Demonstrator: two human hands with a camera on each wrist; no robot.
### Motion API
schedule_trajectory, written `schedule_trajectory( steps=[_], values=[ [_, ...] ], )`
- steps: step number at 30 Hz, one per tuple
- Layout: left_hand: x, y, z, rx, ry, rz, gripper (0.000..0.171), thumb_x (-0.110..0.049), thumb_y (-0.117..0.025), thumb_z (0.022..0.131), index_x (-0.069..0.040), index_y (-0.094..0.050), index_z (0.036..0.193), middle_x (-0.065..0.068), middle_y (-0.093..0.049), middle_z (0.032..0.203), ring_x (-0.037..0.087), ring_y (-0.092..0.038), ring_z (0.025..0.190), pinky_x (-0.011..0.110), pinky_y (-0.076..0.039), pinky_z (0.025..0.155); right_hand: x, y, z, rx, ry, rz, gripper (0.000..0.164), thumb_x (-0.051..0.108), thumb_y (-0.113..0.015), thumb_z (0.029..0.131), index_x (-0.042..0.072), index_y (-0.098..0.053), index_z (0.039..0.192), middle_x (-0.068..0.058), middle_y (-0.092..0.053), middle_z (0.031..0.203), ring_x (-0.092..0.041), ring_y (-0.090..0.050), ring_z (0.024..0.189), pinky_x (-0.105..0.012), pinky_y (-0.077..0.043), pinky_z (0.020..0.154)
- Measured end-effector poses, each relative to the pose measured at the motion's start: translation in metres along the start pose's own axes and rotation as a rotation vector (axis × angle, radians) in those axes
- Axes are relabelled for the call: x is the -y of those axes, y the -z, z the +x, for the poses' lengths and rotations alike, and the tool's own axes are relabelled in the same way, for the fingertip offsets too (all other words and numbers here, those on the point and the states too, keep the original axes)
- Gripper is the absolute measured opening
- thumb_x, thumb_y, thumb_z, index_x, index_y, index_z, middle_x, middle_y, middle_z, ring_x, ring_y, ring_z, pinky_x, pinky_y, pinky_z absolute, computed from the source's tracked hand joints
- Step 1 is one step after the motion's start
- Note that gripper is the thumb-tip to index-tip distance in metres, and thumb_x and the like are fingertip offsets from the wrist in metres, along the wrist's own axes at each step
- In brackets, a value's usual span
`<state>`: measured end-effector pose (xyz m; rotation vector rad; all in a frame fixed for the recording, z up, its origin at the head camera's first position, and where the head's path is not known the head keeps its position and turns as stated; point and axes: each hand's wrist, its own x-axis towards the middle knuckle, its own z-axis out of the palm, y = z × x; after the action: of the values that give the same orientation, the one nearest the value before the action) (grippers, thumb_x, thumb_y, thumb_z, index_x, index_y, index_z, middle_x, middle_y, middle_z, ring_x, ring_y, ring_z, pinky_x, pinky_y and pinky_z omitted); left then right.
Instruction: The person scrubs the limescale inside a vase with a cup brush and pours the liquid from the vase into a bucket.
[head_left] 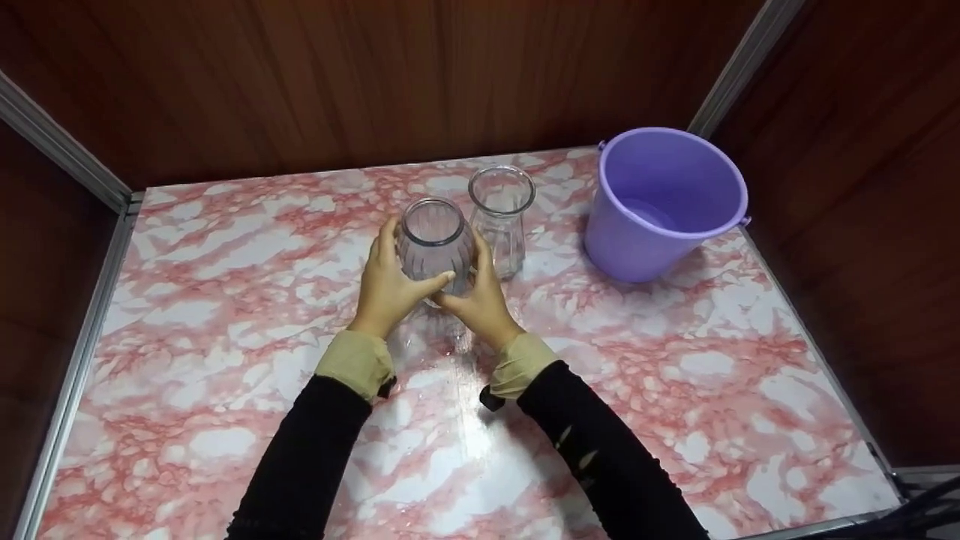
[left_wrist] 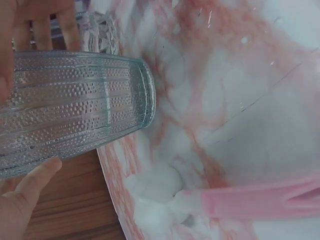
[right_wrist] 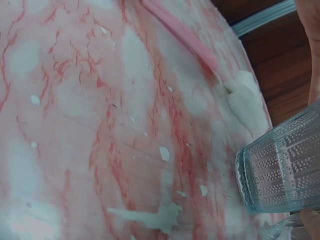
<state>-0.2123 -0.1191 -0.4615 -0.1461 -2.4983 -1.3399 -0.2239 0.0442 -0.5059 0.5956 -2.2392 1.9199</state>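
In the head view my left hand (head_left: 388,279) and right hand (head_left: 484,289) grip a ribbed clear glass vase (head_left: 435,244) from both sides, thumbs across its near side. Its round mouth faces up. The left wrist view shows the vase's dimpled wall and thick base (left_wrist: 147,95) close over the table. A finger of my left hand (left_wrist: 37,182) lies along the glass. From the right wrist the same vase (right_wrist: 282,162) appears tilted, base toward the tabletop. A second clear glass vase (head_left: 504,202) stands upright just right of the held one, partly behind my right fingers.
A purple bucket (head_left: 649,255) stands at the back right of the red-and-white marbled table (head_left: 247,390). Brown wooden panels (head_left: 390,75) enclose the back and sides. In the left wrist view a pink-handled brush (left_wrist: 250,200) with a white head lies on the table.
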Motion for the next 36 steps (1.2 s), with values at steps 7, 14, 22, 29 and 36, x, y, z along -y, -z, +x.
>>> schedule_trajectory(
  steps=[7, 14, 22, 29, 36],
  values=[
    [-0.003, -0.005, -0.013, 0.027, -0.011, -0.025, 0.111, -0.045, -0.092, 0.07, -0.008, -0.031, 0.155, 0.016, -0.046, 0.149, 0.035, -0.05, 0.134, 0.051, -0.043, 0.109, -0.006, 0.001, 0.0, -0.007, 0.015, 0.058, 0.115, -0.004, -0.084, 0.071, 0.009, -0.011, 0.159, -0.019, -0.027, 0.16, -0.032, -0.035, 0.145, -0.041, -0.031, 0.12],
    [-0.004, -0.006, -0.024, 0.025, -0.012, -0.028, 0.112, -0.044, -0.093, 0.069, -0.008, -0.032, 0.155, 0.017, -0.046, 0.149, 0.035, -0.051, 0.133, 0.053, -0.043, 0.108, 0.01, -0.001, -0.009, -0.037, -0.01, 0.108, 0.115, -0.008, -0.083, 0.066, 0.0, -0.012, 0.157, -0.024, -0.027, 0.16, -0.038, -0.034, 0.145, -0.042, -0.031, 0.119],
    [-0.005, -0.006, -0.035, 0.013, -0.011, -0.037, 0.11, -0.043, -0.092, 0.07, -0.011, -0.033, 0.156, 0.016, -0.046, 0.151, 0.038, -0.056, 0.127, 0.056, -0.049, 0.1, 0.029, -0.005, -0.02, -0.068, -0.069, 0.141, 0.104, -0.004, -0.083, 0.068, -0.004, -0.018, 0.15, -0.028, -0.039, 0.15, -0.04, -0.043, 0.138, -0.044, -0.036, 0.116],
    [-0.001, -0.014, -0.047, -0.045, -0.016, -0.08, 0.11, -0.041, -0.092, 0.071, -0.015, -0.032, 0.159, 0.018, -0.046, 0.152, 0.037, -0.052, 0.132, 0.049, -0.048, 0.105, 0.002, -0.01, -0.021, -0.084, -0.109, 0.226, 0.107, -0.007, -0.085, 0.065, 0.006, -0.02, 0.149, -0.021, -0.041, 0.15, -0.034, -0.046, 0.136, -0.04, -0.039, 0.115],
    [-0.004, -0.017, -0.051, -0.045, 0.003, -0.121, 0.11, -0.04, -0.088, 0.077, -0.017, -0.023, 0.162, 0.016, -0.036, 0.16, 0.036, -0.041, 0.143, 0.052, -0.037, 0.115, -0.013, -0.011, -0.018, -0.127, -0.147, 0.203, 0.114, 0.001, -0.091, 0.061, 0.009, -0.025, 0.154, -0.016, -0.043, 0.151, -0.029, -0.045, 0.138, -0.039, -0.035, 0.117]
  ],
)
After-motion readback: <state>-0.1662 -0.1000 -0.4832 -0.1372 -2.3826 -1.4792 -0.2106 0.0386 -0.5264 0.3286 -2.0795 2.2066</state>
